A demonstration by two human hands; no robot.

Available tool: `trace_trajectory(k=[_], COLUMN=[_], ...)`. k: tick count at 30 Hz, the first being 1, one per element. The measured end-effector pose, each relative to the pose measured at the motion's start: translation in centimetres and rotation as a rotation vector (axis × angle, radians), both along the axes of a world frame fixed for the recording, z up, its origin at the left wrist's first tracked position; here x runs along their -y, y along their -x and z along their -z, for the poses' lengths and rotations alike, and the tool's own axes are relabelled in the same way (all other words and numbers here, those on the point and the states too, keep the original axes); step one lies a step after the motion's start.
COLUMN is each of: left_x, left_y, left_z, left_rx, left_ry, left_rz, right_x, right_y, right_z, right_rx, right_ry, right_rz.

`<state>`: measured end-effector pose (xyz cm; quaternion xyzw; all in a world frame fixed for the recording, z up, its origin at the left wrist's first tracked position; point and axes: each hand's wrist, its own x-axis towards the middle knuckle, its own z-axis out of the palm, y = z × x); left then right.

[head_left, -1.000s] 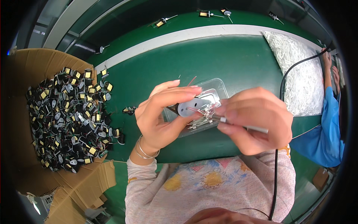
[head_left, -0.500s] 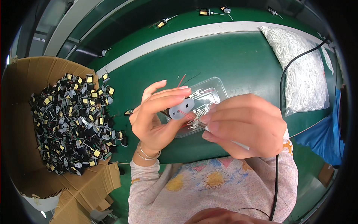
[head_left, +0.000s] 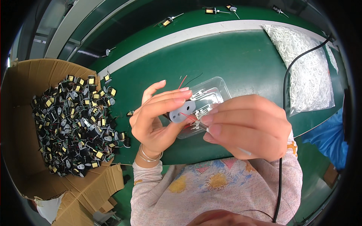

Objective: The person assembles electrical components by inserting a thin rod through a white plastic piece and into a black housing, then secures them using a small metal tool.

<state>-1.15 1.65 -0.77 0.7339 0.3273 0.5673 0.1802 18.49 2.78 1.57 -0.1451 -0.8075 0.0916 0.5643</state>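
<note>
My left hand (head_left: 152, 118) pinches a small device with a grey oval end cap (head_left: 176, 115) between thumb and fingers. The cap has several round holes and faces my right hand; its dark body is mostly behind my fingers. Red and black wires (head_left: 183, 81) stick out beyond my fingertips. My right hand (head_left: 247, 126) is closed on a thin tool with a metallic front part (head_left: 204, 126) and a pale rear end, its kind unclear. Thin red wires run from the cap to this tool's tip. Beneath both hands lies a clear plastic tray (head_left: 227, 90) with small white pin-like parts (head_left: 203, 112).
A cardboard box (head_left: 22, 124) at the left is heaped with similar devices (head_left: 75, 124). A clear bag of small white parts (head_left: 309, 71) lies at the right, crossed by a black cable (head_left: 285, 81). Beyond a pale ledge (head_left: 181, 34) sit several devices (head_left: 167, 22).
My right hand has turned slightly, and less of the tool's pale rear end shows. My left hand keeps its hold on the device, with the cap a little further left.
</note>
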Motion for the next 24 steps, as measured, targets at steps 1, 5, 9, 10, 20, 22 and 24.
trace_trajectory(k=[1, 5, 9, 10, 20, 22, 24], left_x=[-0.06, -0.11, -0.04, -0.05, -0.13, -0.15, -0.18], left_y=[-0.08, -0.12, 0.08, 0.02, -0.19, -0.14, -0.01], left_z=[-0.08, -0.1, -0.03, -0.06, -0.3, -0.25, -0.15], left_rx=[-0.003, -0.021, -0.026, -0.025, -0.041, -0.046, -0.052], left_ry=[0.003, 0.003, -0.003, -0.001, -0.028, -0.034, -0.039], left_rz=[-0.001, -0.014, -0.02, -0.025, -0.052, -0.056, -0.061], right_x=[0.03, 0.18, 0.31, 0.32, 0.17, 0.1, 0.1], right_y=[-0.11, -0.22, 0.17, 0.17, -0.17, -0.18, -0.06], right_z=[-0.03, -0.31, -0.47, -0.47, -0.33, -0.32, -0.32], right_rx=[0.004, 0.018, -0.06, -0.067, 0.005, 0.008, 0.007], right_ry=[0.014, 0.098, 0.17, 0.172, 0.104, 0.09, 0.094], right_rz=[-0.003, 0.012, -0.003, 0.005, 0.03, 0.03, 0.031])
